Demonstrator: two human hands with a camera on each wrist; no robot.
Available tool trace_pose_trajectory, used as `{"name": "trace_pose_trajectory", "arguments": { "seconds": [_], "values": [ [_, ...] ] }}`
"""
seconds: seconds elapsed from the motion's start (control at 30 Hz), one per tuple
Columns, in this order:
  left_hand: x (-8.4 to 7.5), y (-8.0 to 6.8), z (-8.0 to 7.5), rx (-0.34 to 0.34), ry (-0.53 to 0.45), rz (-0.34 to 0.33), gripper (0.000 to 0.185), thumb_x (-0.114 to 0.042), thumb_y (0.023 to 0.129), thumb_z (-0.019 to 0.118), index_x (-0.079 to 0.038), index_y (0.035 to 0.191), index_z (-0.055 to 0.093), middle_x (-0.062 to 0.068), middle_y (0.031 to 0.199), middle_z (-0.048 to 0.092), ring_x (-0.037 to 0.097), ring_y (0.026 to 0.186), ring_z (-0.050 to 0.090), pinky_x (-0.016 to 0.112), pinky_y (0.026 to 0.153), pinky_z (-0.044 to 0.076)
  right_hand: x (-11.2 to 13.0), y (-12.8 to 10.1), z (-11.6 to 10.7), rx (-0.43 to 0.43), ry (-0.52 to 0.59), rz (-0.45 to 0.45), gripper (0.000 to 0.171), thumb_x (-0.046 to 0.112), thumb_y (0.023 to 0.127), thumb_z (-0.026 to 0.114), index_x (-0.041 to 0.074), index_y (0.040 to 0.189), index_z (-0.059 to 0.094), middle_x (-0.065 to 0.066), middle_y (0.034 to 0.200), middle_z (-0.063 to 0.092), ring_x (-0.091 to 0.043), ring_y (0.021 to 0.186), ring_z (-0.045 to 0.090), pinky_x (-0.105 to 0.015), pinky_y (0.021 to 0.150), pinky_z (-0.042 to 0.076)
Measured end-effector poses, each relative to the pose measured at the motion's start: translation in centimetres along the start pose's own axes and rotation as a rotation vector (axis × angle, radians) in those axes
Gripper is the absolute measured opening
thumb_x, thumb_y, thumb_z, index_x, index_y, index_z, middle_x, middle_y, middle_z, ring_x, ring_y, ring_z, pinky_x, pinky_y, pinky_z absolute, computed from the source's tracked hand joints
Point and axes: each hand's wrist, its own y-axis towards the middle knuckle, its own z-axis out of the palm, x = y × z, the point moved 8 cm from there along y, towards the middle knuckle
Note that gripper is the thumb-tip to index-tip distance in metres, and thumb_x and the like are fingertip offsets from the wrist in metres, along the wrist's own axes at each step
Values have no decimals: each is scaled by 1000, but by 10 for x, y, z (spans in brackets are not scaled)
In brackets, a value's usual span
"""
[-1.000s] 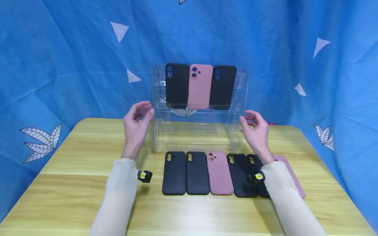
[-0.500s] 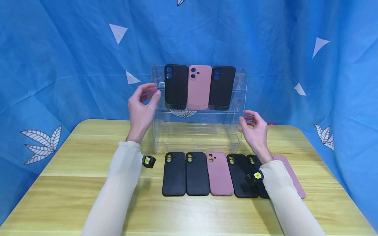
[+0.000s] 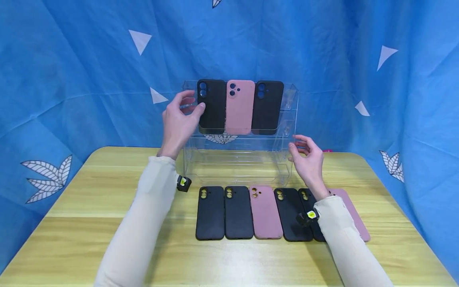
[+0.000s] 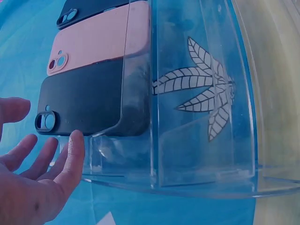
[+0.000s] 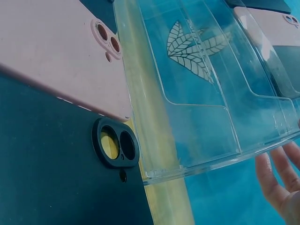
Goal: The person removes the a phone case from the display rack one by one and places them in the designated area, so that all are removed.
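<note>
The fingers point(image 4: 70, 161) of the left hand point(image 3: 180, 121) are spread, the thumb well apart from them, right by the edge of a black case point(image 3: 212, 109) in the upper middle of the frame; I can't tell whether they touch it. That case stands beside a pink case point(image 3: 239, 107) and a second black case point(image 3: 267, 107) on the clear stand point(image 3: 234, 176). Right of centre, the right hand point(image 3: 308, 158), loosely bent, holds nothing near the stand's side. Lower down, a row of cases point(image 3: 238, 213) lies on the wooden table point(image 3: 229, 267).
</note>
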Motion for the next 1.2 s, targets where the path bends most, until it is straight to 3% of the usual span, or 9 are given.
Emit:
{"name": "trace_pose_trajectory", "arguments": {
  "seconds": [0.17,0.4,0.6,0.8,1.0,1.2],
  "values": [
    [-4,2,6,4,45,-6,48,-34,98,66,-20,143,55,9,137,63,26,122,66,43,103,56,-1,-1,-2,-6,4,-3,35,16,101,65,6,134,63,-17,119,67,-1,90,65,-19,67,61],
    [-5,5,12,-60,78,-15,47,-32,98,67,-16,140,54,12,134,62,30,113,70,42,99,58,3,-4,-2,-10,4,-11,35,16,101,65,6,134,63,-15,117,67,-2,90,65,-18,66,60],
    [-7,6,13,-118,135,-24,45,-30,99,66,-14,139,54,12,130,66,28,104,71,41,93,59,3,-4,-2,-12,-3,-18,35,16,100,65,6,134,64,-16,118,68,-2,89,66,-19,66,61],
    [-6,6,12,-126,194,-42,44,-32,101,65,-16,141,57,11,128,70,26,106,72,43,92,58,3,-4,-2,-16,12,-21,35,16,100,66,6,133,64,-17,119,67,1,88,66,-19,66,61],
    [-5,6,7,-137,138,0,38,-28,100,66,-13,135,62,13,122,72,29,103,72,44,91,58,4,-3,-1,-6,8,-26,35,18,101,65,6,133,64,-18,118,67,0,88,65,-19,67,61],
    [-4,6,4,-89,67,56,35,-24,100,67,-12,132,62,13,122,70,29,106,71,42,95,58,5,-3,-1,-6,18,-42,34,19,100,66,6,132,65,-18,116,67,2,87,66,-18,67,61]
  ]
}}
